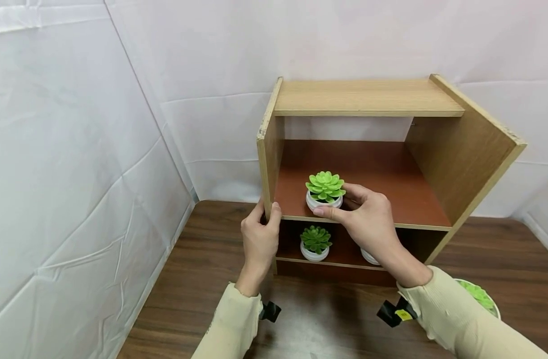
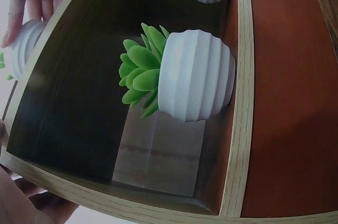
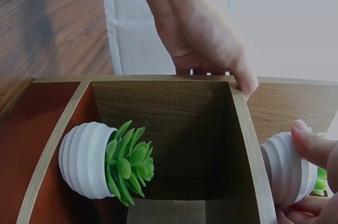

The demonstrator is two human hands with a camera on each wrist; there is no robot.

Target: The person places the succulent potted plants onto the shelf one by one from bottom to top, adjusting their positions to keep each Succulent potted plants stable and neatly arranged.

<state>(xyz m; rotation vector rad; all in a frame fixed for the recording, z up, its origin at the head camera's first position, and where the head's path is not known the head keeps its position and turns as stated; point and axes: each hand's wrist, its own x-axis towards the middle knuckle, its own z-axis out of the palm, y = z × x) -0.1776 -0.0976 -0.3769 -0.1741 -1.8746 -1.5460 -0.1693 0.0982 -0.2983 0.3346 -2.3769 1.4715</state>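
Note:
My right hand (image 1: 373,222) holds a small light-green artificial succulent (image 1: 325,186) by its white ribbed pot, thumb at the front and fingers at the right side. The pot is at the front left edge of the middle shelf board (image 1: 368,164). My left hand (image 1: 261,239) grips the left side panel (image 1: 270,149) of the wooden shelf unit, thumb on the front side and fingers round the outside. Below, a darker green potted succulent (image 1: 316,240) stands in the lower compartment. Another white pot (image 1: 369,257) there is mostly hidden behind my right hand.
The open wooden shelf unit (image 1: 368,97) stands on a dark wood-grain table (image 1: 197,279). At the lower right, a round white-rimmed container (image 1: 496,309) with light-green leaves is partly covered by my right sleeve. White cloth (image 1: 211,55) hangs behind and at the left.

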